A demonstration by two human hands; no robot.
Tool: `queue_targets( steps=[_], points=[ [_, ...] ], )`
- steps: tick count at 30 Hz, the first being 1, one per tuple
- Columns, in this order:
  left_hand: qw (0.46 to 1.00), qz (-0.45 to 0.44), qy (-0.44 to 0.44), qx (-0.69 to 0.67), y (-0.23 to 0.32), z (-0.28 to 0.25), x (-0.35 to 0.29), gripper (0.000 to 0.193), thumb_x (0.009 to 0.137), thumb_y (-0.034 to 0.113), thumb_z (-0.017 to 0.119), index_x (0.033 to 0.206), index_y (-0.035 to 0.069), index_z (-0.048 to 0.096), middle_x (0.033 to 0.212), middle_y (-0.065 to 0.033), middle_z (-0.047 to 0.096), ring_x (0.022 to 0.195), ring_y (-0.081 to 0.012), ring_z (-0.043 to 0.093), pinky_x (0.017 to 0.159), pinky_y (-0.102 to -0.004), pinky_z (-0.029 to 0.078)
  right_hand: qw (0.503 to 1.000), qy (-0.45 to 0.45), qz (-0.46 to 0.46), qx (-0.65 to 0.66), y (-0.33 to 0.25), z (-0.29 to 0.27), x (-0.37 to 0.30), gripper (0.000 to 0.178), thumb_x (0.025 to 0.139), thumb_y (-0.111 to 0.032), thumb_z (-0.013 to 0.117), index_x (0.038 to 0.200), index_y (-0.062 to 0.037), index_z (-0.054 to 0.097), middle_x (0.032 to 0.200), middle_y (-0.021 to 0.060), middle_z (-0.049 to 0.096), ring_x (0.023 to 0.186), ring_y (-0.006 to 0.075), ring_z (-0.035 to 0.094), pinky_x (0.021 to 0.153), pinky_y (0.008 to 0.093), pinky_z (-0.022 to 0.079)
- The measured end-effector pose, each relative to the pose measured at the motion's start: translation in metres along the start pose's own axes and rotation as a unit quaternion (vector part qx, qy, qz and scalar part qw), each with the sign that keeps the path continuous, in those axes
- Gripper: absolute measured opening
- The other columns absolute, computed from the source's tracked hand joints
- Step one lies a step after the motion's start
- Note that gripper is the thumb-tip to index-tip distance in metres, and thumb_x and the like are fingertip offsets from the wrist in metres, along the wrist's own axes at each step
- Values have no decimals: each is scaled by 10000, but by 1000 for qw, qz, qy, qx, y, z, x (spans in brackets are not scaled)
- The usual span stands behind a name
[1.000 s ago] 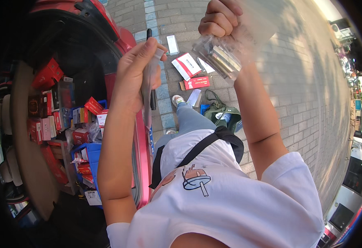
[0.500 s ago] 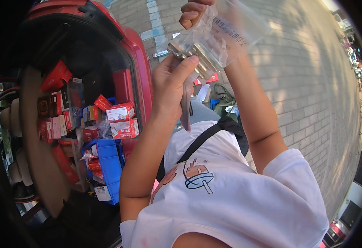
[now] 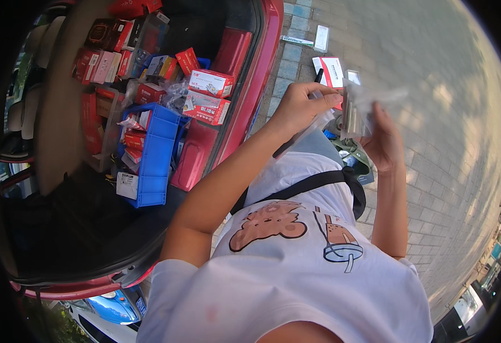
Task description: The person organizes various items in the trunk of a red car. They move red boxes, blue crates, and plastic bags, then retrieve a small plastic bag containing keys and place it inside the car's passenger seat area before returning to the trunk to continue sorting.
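Lowered, both hands (image 3: 342, 117) grip metal-filled clear bag (image 3: 358, 111).

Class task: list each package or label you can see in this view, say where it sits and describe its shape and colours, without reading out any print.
Clear plastic bag: held between left hand and right hand, metal parts inside.
Two red-and-white boxes: stacked in the car boot, rectangular.
Blue bin: in the boot, holding small red packets.
White-and-red flat pack: on the paving.
White card: on the paving, further off.
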State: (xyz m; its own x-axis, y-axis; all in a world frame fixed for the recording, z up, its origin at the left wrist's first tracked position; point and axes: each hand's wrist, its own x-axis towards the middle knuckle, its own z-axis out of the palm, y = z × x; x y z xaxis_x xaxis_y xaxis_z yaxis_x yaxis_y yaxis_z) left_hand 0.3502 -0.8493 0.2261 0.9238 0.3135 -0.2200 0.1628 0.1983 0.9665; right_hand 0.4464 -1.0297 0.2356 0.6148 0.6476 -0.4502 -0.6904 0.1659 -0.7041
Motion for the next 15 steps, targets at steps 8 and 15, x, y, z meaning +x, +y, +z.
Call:
queue_targets(
  steps=[8,15],
  points=[
    [982,-63,172,-50,-19,-47,-2,220,839,180,635,989,21,657,729,-1,585,534,-25,491,413,-152,349,987,-91,-35,124,-28,-126,12,569,905,-363,500,1374,-116,291,1269,148,473,1099,292,525,865,493,481],
    [982,-101,158,-19,-47,-34,30,254,856,183,613,1037,5,631,742,-2,573,464,-23,444,364,-171,321,929,347,-80,105,57,-298,-6,342,877,-226,568,1153,-55,461,1113,113,551,1000,256,563,810,419,492]
  ],
)
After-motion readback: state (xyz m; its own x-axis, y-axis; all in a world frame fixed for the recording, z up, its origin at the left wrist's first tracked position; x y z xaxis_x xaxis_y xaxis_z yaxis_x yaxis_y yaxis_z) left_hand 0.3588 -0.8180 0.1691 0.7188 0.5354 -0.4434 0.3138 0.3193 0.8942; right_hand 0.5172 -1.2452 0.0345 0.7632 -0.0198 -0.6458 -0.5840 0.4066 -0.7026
